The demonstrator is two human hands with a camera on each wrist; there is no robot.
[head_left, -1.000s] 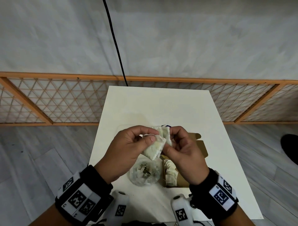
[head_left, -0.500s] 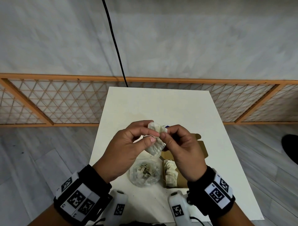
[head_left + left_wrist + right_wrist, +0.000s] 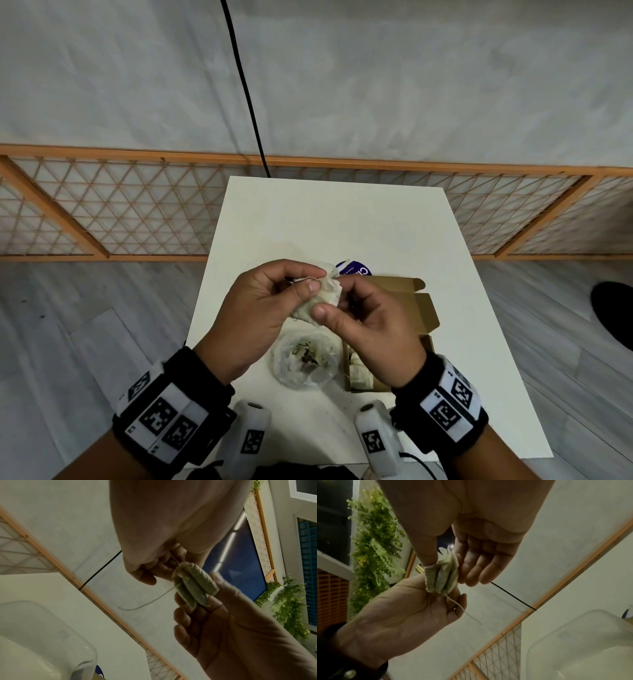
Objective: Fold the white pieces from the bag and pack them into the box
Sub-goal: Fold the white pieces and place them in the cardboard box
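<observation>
Both hands, left (image 3: 263, 308) and right (image 3: 366, 329), pinching one folded tea bag (image 3: 323, 296) above the desk (image 3: 342, 219) near the cardboard box (image 3: 407, 308): light, soft, probably tearable paper, best held by the creased edges, loose string (image 3: 145, 603) dangling.

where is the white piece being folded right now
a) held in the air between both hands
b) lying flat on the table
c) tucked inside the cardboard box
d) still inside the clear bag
a: the white piece is pinched between the left hand and the right hand, above the clear bag and the cardboard box, its string dangling free.
</observation>
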